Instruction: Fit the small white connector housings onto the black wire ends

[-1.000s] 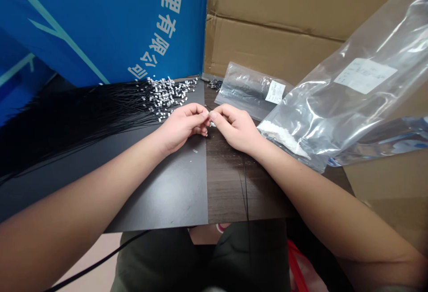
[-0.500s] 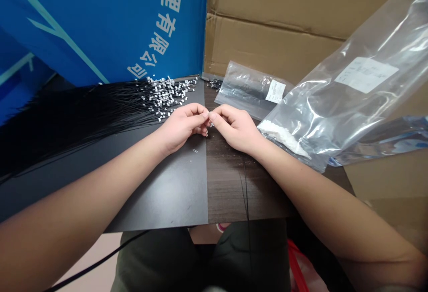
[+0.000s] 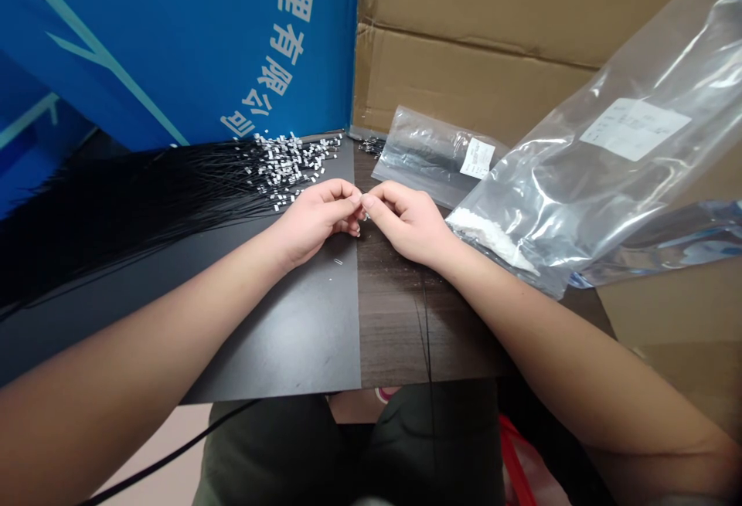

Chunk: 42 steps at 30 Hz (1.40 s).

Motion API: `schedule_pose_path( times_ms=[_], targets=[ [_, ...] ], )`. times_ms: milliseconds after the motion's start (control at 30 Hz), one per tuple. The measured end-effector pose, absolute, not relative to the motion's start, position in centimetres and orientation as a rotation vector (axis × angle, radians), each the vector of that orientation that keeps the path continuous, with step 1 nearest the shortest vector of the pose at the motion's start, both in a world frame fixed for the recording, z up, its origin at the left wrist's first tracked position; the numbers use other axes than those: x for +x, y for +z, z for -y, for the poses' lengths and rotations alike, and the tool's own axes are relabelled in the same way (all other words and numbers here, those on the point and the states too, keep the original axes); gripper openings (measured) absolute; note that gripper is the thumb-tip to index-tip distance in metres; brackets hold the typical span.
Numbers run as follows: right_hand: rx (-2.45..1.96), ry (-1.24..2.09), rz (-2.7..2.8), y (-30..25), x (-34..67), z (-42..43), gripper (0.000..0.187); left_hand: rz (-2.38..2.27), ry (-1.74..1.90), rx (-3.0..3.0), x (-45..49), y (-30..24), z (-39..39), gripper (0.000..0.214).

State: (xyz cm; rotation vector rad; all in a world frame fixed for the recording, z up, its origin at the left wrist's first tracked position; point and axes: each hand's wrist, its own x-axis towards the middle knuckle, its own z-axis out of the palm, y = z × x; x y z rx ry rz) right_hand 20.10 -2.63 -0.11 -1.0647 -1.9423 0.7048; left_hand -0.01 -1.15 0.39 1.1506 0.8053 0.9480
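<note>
the left hand (image 3: 316, 220) and right hand (image 3: 409, 222) meet above the surface (image 3: 301, 336), both grips pressed together, pinching a tiny bright piece (image 3: 365, 212) between the fingertips, too small to make out. just left of them lies a heap of black wires (image 3: 174, 197) with small white ends; a plastic bag (image 3: 556, 197) lies to the right.

We look from a single camera worn on the person's head, facing forward and down over the dark tabletop (image 3: 301, 336). The view sits close above the work, with the left hand (image 3: 316, 220) and right hand (image 3: 409, 222) meeting near the frame's centre. The person's dark shorts (image 3: 348, 452) show along the bottom edge, while a blue printed board (image 3: 174, 42) and cardboard box (image 3: 464, 42) fill the far side.
</note>
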Motion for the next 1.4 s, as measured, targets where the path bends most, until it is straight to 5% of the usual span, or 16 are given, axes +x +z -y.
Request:
schedule_pose_path(
  times_ms=[1400],
  targets=[
    [-1.078, 0.678, 1.966, -0.07, 19.95, 2.62, 0.042, -0.83, 0.957, 1.175, 0.03, 0.33, 1.11, 0.025]
  ],
)
